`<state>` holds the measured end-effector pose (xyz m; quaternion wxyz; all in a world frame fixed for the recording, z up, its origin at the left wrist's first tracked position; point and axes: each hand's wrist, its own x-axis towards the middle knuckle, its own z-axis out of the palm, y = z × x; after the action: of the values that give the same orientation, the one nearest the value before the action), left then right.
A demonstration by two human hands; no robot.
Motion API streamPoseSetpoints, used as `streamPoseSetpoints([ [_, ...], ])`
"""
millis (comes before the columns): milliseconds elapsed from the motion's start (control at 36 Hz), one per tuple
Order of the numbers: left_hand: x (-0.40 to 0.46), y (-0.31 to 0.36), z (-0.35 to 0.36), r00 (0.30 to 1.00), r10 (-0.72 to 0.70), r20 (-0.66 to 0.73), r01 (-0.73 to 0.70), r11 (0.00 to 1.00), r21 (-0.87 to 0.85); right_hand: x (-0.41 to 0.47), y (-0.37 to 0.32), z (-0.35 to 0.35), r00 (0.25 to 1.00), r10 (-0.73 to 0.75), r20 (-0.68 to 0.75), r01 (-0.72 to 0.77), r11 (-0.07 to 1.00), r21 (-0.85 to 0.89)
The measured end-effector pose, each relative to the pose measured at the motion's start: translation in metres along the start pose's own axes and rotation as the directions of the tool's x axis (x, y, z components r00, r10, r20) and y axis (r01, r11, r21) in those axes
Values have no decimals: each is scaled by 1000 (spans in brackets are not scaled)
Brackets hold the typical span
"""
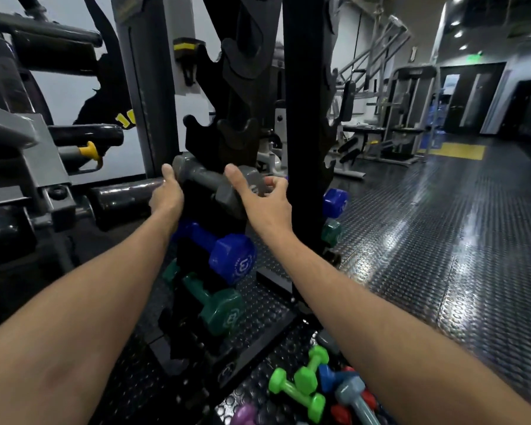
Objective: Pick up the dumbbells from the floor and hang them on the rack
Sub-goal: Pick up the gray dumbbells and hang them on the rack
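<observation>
A grey dumbbell (206, 179) lies across a cradle of the tall black rack (307, 118). My left hand (166, 196) grips its left head, thumb up. My right hand (262, 200) is wrapped around its right head, thumb on the near side and fingers curled over the far side. Below it on the rack sit a blue dumbbell (227, 256) and a dark green dumbbell (218, 308). On the floor at bottom centre lies a pile: two bright green dumbbells (298, 391), a blue-grey one (354, 397), a blue one (328, 375), a red one (368, 397) and a purple one (246, 415).
The rack's far side holds another blue dumbbell (334, 202) and a green one (331, 233). A grey weight machine with padded bars (114, 197) stands close on the left. Studded black rubber flooring (426, 240) stretches right toward more machines (405, 118).
</observation>
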<state>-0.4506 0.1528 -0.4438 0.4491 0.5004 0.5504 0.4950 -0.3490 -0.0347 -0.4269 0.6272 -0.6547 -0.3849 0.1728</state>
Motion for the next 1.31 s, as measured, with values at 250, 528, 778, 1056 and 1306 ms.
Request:
streamPoseSetpoints([
  [250, -52, -14, 9, 981, 94, -168, -100, 995, -28, 1, 87, -7, 898, 424, -118, -387, 889, 245],
  [528, -136, -193, 11, 841, 13, -541, 32, 997, 75, -26, 225, -101, 828, 481, -289, -518, 853, -64],
  [778, -232, -352, 39, 814, -417, -406, 519, 834, 185, -35, 342, -203, 791, 499, -354, -609, 696, -380],
  [1056, -243, -401, 159, 951, -307, 25, 275, 884, 378, -14, 446, -198, 792, 506, -342, -609, 607, -510],
  [1306, -225, -430, 243, 962, -66, 264, -56, 902, 429, -8, 512, -219, 833, 400, -382, -553, 638, -536],
])
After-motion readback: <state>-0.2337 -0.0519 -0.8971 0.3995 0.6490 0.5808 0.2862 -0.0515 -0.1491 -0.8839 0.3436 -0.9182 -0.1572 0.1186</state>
